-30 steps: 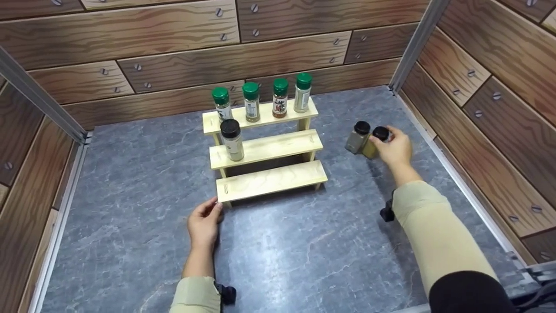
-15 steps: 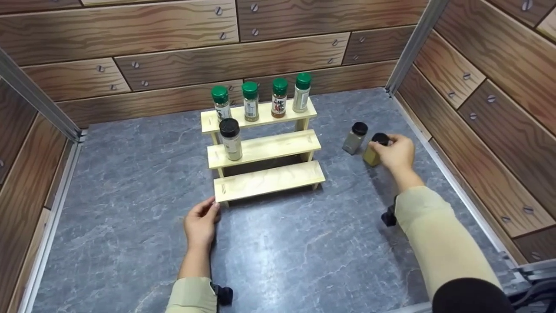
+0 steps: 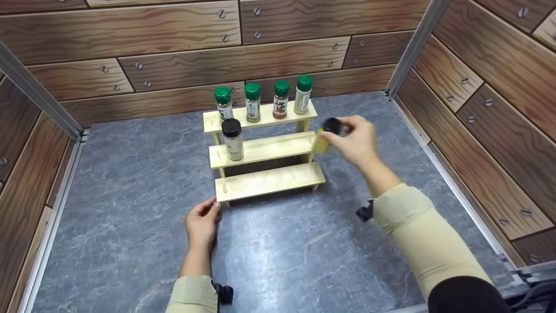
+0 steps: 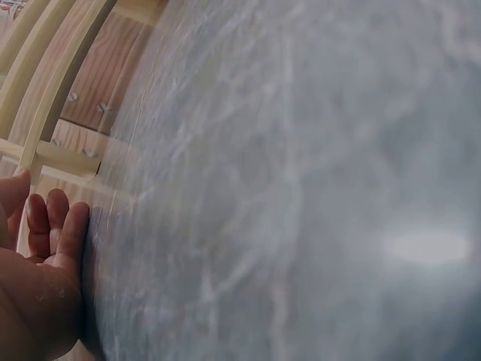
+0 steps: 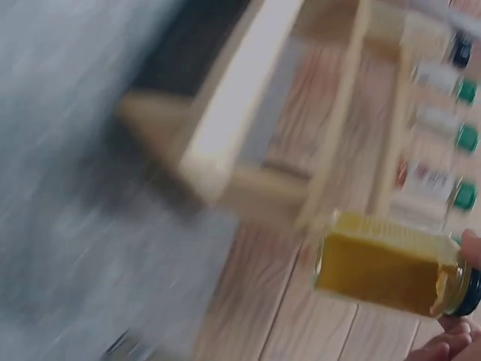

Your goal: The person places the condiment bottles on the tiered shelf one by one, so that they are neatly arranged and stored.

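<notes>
A three-step wooden spice rack point(image 3: 269, 180) stands on the grey marbled surface. At its front left corner my left hand point(image 3: 202, 224) holds the end of the lowest step between thumb and fingers; the left wrist view shows this hand point(image 4: 45, 278) low beside the rack. By its black cap, my right hand point(image 3: 358, 141) grips a spice jar point(image 5: 383, 267) of yellow powder, raised and tilted near the right end of the middle step. One black-capped shaker point(image 3: 234, 145) stands at the left of that step. The top step bears several green-capped spice jars point(image 3: 253, 106).
Wood-patterned walls point(image 3: 182, 74) with metal corner profiles point(image 3: 417, 48) enclose the surface on the back and sides. Bare marbled floor point(image 3: 130, 208) lies left of the rack and in front of it. The grey-powder jar seen earlier is not visible, possibly behind my right hand.
My right hand has lifted the yellow-powder jar off the surface and carried it left to the rack's middle step. The left hand has stayed at the rack's corner.
</notes>
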Available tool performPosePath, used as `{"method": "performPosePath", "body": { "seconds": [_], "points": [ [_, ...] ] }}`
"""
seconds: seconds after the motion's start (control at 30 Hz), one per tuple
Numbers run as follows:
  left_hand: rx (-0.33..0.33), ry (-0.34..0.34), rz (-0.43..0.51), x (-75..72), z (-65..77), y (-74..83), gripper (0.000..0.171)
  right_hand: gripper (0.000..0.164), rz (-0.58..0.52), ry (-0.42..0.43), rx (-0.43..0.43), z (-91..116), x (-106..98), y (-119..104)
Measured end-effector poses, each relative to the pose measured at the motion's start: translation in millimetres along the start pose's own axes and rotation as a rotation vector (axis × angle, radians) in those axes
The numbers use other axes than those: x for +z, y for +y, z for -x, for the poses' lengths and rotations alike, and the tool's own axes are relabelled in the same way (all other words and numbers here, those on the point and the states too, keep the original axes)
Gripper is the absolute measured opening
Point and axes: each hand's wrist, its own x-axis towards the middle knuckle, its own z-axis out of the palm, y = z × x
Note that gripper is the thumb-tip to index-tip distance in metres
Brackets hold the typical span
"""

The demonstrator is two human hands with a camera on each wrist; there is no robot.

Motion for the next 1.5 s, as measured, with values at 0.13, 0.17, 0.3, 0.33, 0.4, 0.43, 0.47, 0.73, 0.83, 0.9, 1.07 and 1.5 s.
{"method": "performPosePath", "body": {
  "seconds": [0.13,0.17,0.3,0.33,0.4,0.43,0.47,0.73,0.83,0.9,1.07,1.5],
  "points": [
    [0.002,-0.002,0.004,2.0,-2.5,1.6,0.026,0.046,-0.075,-0.186,-0.079,-8,21,-25],
    [0.003,-0.002,0.004,2.5,-2.6,1.9,0.026,0.046,-0.091,-0.230,-0.095,-10,27,-29],
    [-0.001,-0.001,-0.024,5.0,-2.3,1.5,0.025,0.043,-0.139,-0.340,-0.160,-15,46,-41],
    [0.000,-0.003,-0.029,5.8,-1.9,1.3,0.025,0.043,-0.145,-0.354,-0.172,-16,50,-43],
    [0.006,-0.008,-0.040,7.8,-1.1,0.3,0.024,0.043,-0.152,-0.374,-0.196,-17,58,-46],
    [0.008,-0.012,-0.038,8.9,-0.4,-0.2,0.024,0.043,-0.147,-0.381,-0.204,-17,61,-47],
    [0.010,-0.016,-0.038,9.9,0.4,-0.9,0.024,0.044,-0.142,-0.390,-0.210,-18,63,-48],
    [0.002,-0.022,-0.028,13.8,6.2,-7.6,0.024,0.046,-0.115,-0.495,-0.186,-18,80,-48],
    [0.008,-0.020,-0.027,13.2,6.6,-8.3,0.024,0.049,-0.134,-0.488,-0.174,-17,83,-47],
    [0.007,-0.014,-0.023,12.8,6.4,-8.5,0.024,0.055,-0.152,-0.477,-0.172,-15,83,-45],
    [0.005,-0.009,-0.029,13.5,4.5,-7.5,0.024,0.061,-0.224,-0.355,-0.212,-9,72,-29],
    [0.018,0.005,-0.031,2.2,0.3,-1.8,0.026,0.045,0.039,0.252,0.066,-12,-4,107]
  ]
}}
